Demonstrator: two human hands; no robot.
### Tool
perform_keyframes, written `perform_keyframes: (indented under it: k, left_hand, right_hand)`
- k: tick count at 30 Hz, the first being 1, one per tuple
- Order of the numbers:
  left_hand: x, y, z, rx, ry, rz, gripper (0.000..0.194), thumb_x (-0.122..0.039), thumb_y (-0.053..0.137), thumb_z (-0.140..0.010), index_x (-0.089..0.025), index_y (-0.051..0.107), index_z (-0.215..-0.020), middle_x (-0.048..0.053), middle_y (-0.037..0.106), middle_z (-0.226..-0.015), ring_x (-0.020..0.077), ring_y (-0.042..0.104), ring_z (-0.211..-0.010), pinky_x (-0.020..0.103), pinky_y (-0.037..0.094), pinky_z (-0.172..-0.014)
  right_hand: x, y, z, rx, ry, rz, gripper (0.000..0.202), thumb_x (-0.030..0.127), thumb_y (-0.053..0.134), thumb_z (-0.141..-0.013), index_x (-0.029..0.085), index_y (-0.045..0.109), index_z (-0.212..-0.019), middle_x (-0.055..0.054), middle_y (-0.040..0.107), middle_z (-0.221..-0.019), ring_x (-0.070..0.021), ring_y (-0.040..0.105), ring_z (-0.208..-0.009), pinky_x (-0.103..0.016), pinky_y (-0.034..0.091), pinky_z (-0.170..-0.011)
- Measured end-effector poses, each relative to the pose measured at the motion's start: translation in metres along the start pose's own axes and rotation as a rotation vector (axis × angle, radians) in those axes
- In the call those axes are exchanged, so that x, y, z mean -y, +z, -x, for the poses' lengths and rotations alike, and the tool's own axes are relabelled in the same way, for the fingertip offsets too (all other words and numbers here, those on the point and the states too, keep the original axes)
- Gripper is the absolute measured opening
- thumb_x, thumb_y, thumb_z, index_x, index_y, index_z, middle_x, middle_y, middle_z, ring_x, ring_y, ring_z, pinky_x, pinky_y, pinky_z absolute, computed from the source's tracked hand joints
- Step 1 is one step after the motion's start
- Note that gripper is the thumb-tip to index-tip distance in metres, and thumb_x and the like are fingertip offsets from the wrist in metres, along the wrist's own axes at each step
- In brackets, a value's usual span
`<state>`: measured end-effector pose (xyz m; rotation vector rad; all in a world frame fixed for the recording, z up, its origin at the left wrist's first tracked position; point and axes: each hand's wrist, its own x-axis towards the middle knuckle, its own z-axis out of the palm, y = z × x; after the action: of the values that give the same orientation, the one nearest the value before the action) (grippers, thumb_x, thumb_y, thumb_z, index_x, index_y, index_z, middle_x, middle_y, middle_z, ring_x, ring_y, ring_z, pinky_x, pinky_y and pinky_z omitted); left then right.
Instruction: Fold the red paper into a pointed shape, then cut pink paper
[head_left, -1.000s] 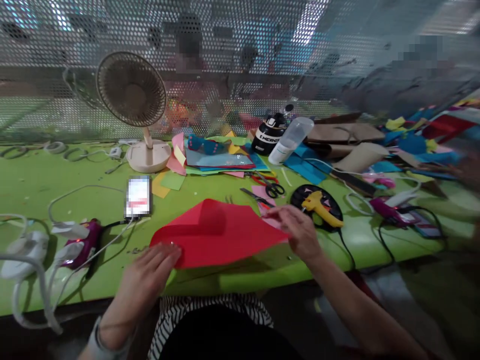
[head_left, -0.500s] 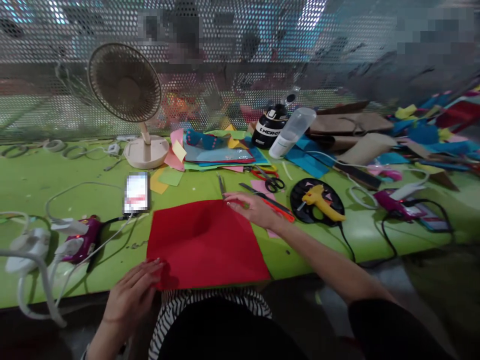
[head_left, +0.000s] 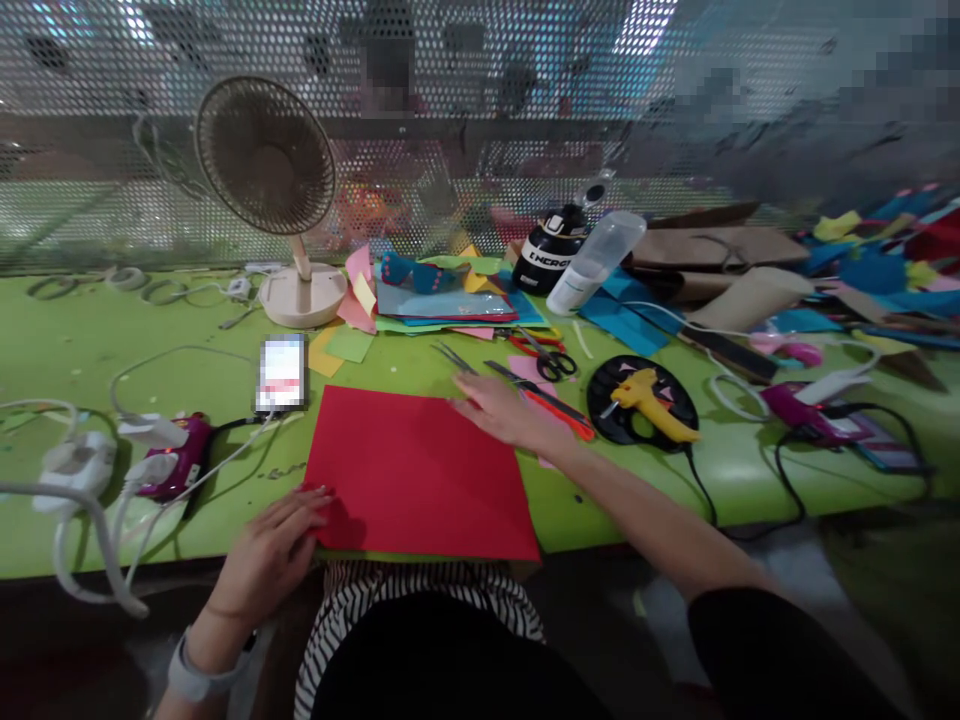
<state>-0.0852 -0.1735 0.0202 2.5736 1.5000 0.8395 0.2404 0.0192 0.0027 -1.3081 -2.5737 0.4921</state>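
Observation:
A red sheet [head_left: 420,480], whether felt or paper I cannot tell, lies flat at the table's front edge. My left hand [head_left: 281,535] rests on its lower left corner, fingers stretched out together. At the upper right corner lies my right hand [head_left: 501,408], its fingers extended over the sheet's edge. Just past those fingertips are metal tweezers [head_left: 454,358], prongs apart, their rear end hidden by the hand. Right of that hand sit an orange-handled cutter [head_left: 559,412], black-handled scissors [head_left: 556,366] and a yellow glue gun [head_left: 649,402] on a black round tray [head_left: 606,432].
A phone [head_left: 282,374], a purple power adapter [head_left: 180,465] and white cables occupy the left. Behind stand a fan [head_left: 304,295], a black bottle [head_left: 547,255] and a white-capped clear bottle [head_left: 596,262]. Coloured scraps [head_left: 630,325] and another purple adapter [head_left: 802,415] lie to the right.
The red sheet, raised in a bulge before, now lies flatter. My right hand has shifted slightly, and more of the tweezers shows beyond it. The camera view has moved a little.

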Motion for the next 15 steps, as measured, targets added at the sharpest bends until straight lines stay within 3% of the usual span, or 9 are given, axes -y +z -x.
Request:
perform_keyframes:
  k: [3,6,9,12,15]
  left_hand:
    - [0.001,0.001,0.002,0.015,-0.039,0.004,0.023,-0.01,0.047,-0.088,-0.02,0.067,-0.091,0.006,0.073,-0.11,0.0197,0.069,-0.105,0.036,0.059,-0.091]
    - [0.002,0.0,-0.001,0.075,-0.094,0.033,0.023,-0.012,0.045,-0.088,-0.02,0.066,-0.088,0.006,0.073,-0.113,0.0187,0.068,-0.107,0.034,0.058,-0.092]
    - [-0.007,-0.009,-0.007,0.161,-0.134,-0.069,0.027,-0.011,0.043,-0.084,-0.019,0.066,-0.093,0.007,0.071,-0.116,0.0211,0.068,-0.108,0.04,0.054,-0.098]
    - [-0.039,-0.02,-0.025,0.174,-0.101,-0.249,0.036,-0.011,0.046,-0.077,-0.018,0.066,-0.107,0.011,0.067,-0.125,0.0284,0.06,-0.12,0.055,0.04,-0.109]
    - [-0.089,-0.012,-0.064,0.15,0.08,-0.19,0.037,-0.021,0.053,-0.082,-0.019,0.062,-0.118,0.009,0.058,-0.137,0.0274,0.052,-0.129,0.051,0.036,-0.113]
  right_hand:
    - [-0.01,-0.001,0.0,-0.106,0.093,0.082,0.069,0.058,0.034,-0.097,0.006,0.049,-0.14,-0.021,0.044,-0.148,-0.0342,0.035,-0.141,-0.055,0.024,-0.116]
    - [-0.008,-0.002,0.004,-0.133,-0.008,0.012,0.063,0.06,0.041,-0.094,0.012,0.058,-0.132,-0.017,0.054,-0.14,-0.0302,0.045,-0.135,-0.048,0.033,-0.113]
    - [-0.001,-0.002,0.006,-0.116,-0.036,-0.015,0.053,0.06,0.06,-0.084,0.016,0.066,-0.114,-0.015,0.065,-0.12,-0.031,0.057,-0.117,-0.046,0.044,-0.1]
    - [0.002,0.001,0.005,-0.074,0.001,-0.053,0.042,0.052,0.072,-0.077,0.018,0.066,-0.101,-0.01,0.067,-0.099,-0.0264,0.064,-0.093,-0.039,0.051,-0.08]
    - [0.0,0.007,0.002,-0.015,0.032,-0.167,0.029,0.044,0.071,-0.08,0.019,0.064,-0.094,-0.005,0.067,-0.086,-0.0201,0.063,-0.076,-0.032,0.049,-0.067]
